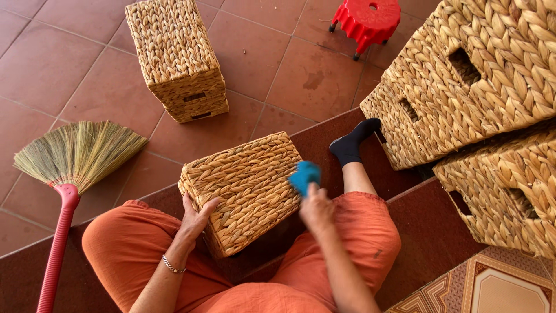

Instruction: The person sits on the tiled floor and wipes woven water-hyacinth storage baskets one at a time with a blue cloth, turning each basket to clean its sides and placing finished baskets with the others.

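A woven basket [246, 188] is held tipped on its side across the lap, between the orange-trousered knees of a person seated on the floor [278, 69]. The left hand [197, 217] is pressed open-palmed against the basket's near-left side, fingers spread and curled round the lower edge, bracing it. The right hand [317, 207] is closed round a small blue tool [304, 175], probably a brush or cloth, which touches the basket's right end; what it is exactly cannot be told, blurred.

Judged from the thick plaited weave, the basket is likely light for its bulk, fairly stiff as a box, yet slightly springy under pressure. The surface is rough and ridged, so slipping seems unlikely; loose fibre ends could snag or fray. Best hold is judged to be at the edges and corners, where the frame is firmest, or by a cut-out handle if one is present; none is seen on this face.

Nearby: a stack of similar baskets [176, 58] stands well apart on the floor, larger baskets [463, 87] are piled at right, a grass broom [72, 156] lies at left, and a red plastic stool [366, 17] stands beyond.
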